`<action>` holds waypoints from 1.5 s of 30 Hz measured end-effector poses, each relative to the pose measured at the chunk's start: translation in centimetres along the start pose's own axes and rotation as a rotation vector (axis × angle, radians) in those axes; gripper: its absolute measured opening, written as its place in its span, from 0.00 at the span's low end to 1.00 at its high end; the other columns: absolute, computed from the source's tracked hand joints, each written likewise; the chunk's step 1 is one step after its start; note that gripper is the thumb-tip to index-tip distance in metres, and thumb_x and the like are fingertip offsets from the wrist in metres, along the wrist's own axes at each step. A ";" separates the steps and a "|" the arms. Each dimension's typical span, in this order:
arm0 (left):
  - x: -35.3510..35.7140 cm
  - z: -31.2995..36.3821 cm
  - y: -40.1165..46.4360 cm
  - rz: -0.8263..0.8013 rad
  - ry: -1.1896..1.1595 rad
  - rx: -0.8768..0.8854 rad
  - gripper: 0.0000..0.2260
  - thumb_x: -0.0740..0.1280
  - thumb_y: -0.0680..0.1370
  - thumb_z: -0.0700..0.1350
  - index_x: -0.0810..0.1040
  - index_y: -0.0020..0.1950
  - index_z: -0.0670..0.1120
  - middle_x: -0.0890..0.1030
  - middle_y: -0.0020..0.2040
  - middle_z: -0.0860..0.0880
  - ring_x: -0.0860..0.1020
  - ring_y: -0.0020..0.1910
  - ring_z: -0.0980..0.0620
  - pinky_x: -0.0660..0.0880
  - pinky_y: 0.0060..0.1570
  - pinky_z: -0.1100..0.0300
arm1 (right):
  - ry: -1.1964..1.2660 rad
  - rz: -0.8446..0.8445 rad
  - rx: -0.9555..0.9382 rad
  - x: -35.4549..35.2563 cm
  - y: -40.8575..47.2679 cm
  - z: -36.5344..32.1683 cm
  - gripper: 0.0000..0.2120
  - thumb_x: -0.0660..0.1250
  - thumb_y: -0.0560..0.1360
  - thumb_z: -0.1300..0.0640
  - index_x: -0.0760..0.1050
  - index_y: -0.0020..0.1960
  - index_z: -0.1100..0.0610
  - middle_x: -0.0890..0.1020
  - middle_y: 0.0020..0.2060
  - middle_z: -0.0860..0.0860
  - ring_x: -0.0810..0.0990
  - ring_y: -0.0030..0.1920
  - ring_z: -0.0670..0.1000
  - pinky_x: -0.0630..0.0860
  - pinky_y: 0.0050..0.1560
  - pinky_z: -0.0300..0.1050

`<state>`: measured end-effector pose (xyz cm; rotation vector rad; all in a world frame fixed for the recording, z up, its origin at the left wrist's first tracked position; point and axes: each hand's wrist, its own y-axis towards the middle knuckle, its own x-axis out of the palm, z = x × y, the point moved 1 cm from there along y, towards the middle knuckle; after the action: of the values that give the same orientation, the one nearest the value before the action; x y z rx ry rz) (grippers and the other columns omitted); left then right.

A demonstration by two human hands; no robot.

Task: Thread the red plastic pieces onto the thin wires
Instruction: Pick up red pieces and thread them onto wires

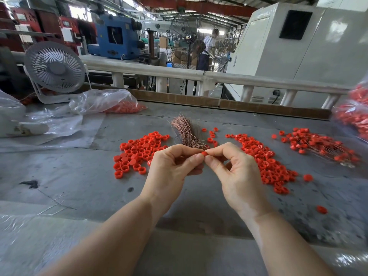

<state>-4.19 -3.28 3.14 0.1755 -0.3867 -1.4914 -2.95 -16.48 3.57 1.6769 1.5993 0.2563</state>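
Observation:
Both hands meet over the middle of the grey table [83, 180]. My left hand [171, 166] and my right hand [237, 172] pinch one small red plastic piece [204, 153] between their fingertips. Right behind them lies a bundle of thin copper-coloured wires [185, 130]. Any single wire in the fingers is too fine to make out. A pile of loose red pieces [137, 152] lies to the left, another pile [266, 162] to the right. At the far right sits a heap of red pieces with wires through them [318, 144].
A small white fan [54, 69] stands at the back left beside a clear bag of red pieces [119, 105]. Another bag of red pieces [354, 116] sits at the right edge. A cardboard lip [219, 102] borders the far side. Stray pieces [321, 209] lie at the right.

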 end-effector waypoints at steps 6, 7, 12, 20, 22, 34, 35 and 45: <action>0.1 0.0 0.0 -0.010 0.037 0.018 0.08 0.68 0.73 0.33 0.80 0.39 0.44 0.82 0.32 0.51 0.80 0.33 0.58 0.76 0.36 0.68 | 0.024 -0.024 0.012 0.0 -0.1 -0.1 0.01 0.68 0.70 0.59 0.78 0.40 0.55 0.80 0.35 0.50 0.76 0.37 0.45 0.71 0.38 0.34; 0.1 -0.1 0.0 -0.014 0.038 0.021 0.08 0.68 0.73 0.33 0.80 0.38 0.44 0.82 0.32 0.51 0.80 0.33 0.58 0.76 0.36 0.68 | 0.019 -0.024 0.010 0.0 -0.1 -0.1 0.02 0.68 0.70 0.58 0.78 0.39 0.55 0.80 0.34 0.50 0.76 0.37 0.46 0.71 0.38 0.35; 0.1 -0.2 0.0 -0.005 -0.007 0.007 0.07 0.68 0.72 0.34 0.81 0.40 0.44 0.83 0.33 0.50 0.81 0.34 0.57 0.76 0.37 0.68 | 0.023 -0.016 -0.003 0.0 -0.2 0.0 0.04 0.70 0.72 0.64 0.79 0.40 0.56 0.80 0.35 0.50 0.76 0.36 0.43 0.70 0.38 0.33; 0.0 -0.5 0.3 -0.100 -0.302 -0.187 0.10 0.70 0.65 0.41 0.84 0.45 0.45 0.85 0.42 0.45 0.82 0.41 0.53 0.79 0.42 0.63 | -0.044 0.053 -0.088 0.0 -0.1 -0.1 0.08 0.72 0.68 0.67 0.80 0.42 0.56 0.79 0.35 0.45 0.76 0.36 0.43 0.67 0.37 0.26; -0.1 -0.5 0.4 -0.085 -0.318 -0.179 0.08 0.70 0.64 0.40 0.84 0.41 0.45 0.85 0.40 0.46 0.82 0.40 0.54 0.79 0.42 0.64 | -0.050 0.048 -0.075 0.1 -0.1 -0.1 0.09 0.73 0.67 0.68 0.80 0.42 0.55 0.78 0.35 0.44 0.75 0.35 0.42 0.67 0.36 0.26; -0.1 -0.5 0.7 -0.065 -0.469 -0.279 0.14 0.69 0.63 0.35 0.81 0.47 0.40 0.83 0.40 0.43 0.82 0.40 0.52 0.79 0.42 0.65 | -0.093 0.066 -0.084 -0.1 0.0 0.1 0.09 0.72 0.68 0.66 0.80 0.39 0.53 0.79 0.34 0.42 0.75 0.35 0.38 0.67 0.37 0.26; -0.1 -0.5 0.7 -0.061 -0.469 -0.286 0.12 0.69 0.63 0.36 0.82 0.45 0.40 0.83 0.40 0.43 0.82 0.39 0.53 0.79 0.41 0.66 | -0.116 0.058 -0.106 -0.1 0.0 0.1 0.08 0.72 0.68 0.66 0.81 0.40 0.54 0.79 0.34 0.43 0.75 0.36 0.38 0.67 0.38 0.26; -0.4 -0.8 0.7 0.011 -0.335 -0.217 0.08 0.69 0.62 0.35 0.78 0.40 0.41 0.82 0.33 0.46 0.80 0.32 0.54 0.78 0.35 0.66 | -0.183 0.014 -0.141 0.1 -0.2 -0.1 0.03 0.72 0.68 0.62 0.80 0.39 0.56 0.79 0.35 0.44 0.72 0.34 0.38 0.68 0.38 0.29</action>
<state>-3.28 -2.97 2.56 -0.2520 -0.4881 -1.5427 -3.16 -16.43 3.44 1.5576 1.4028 0.2114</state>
